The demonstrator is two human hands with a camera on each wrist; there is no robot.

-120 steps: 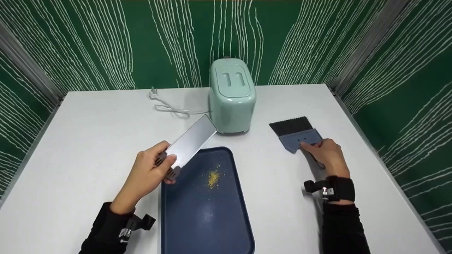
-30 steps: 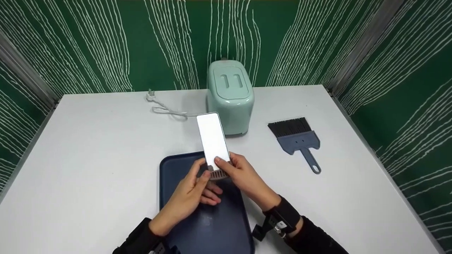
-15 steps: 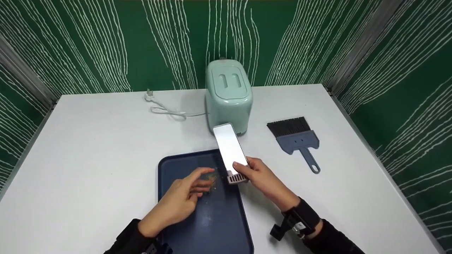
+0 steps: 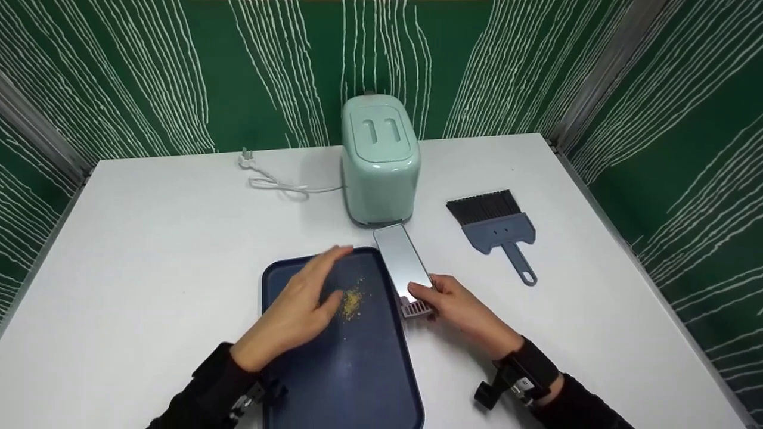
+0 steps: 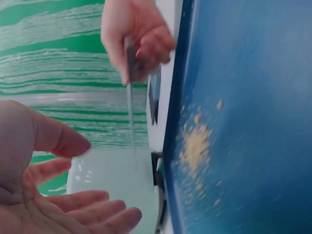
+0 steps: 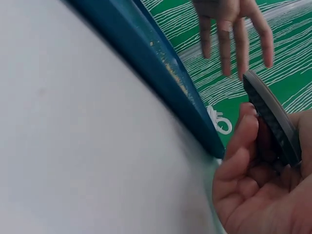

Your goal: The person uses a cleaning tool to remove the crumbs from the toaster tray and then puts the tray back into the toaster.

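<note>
My right hand (image 4: 471,310) grips the slotted grey end of a flat silver crumb tray (image 4: 402,256), thumb on top. The crumb tray is over the right rim of a dark blue serving tray (image 4: 351,381), its far end near the toaster (image 4: 381,173). Over the serving tray's left side, my left hand (image 4: 295,310) is held with its fingers extended and nothing in them. Yellow crumbs (image 4: 351,302) lie in a small heap on the serving tray, just right of my left thumb. In the left wrist view the crumbs (image 5: 196,146) sit close to the tray's edge.
A blue brush (image 4: 499,231) with black bristles lies on the white table (image 4: 149,268) at the right. The mint toaster stands at the back, its white cord and plug (image 4: 246,159) stretching left. Green walls (image 4: 250,71) with white streaks enclose the table.
The right hand released the brush earlier and took the crumb tray from the left hand. It has since moved right and nearer with it. The left hand has let go and its fingers have straightened.
</note>
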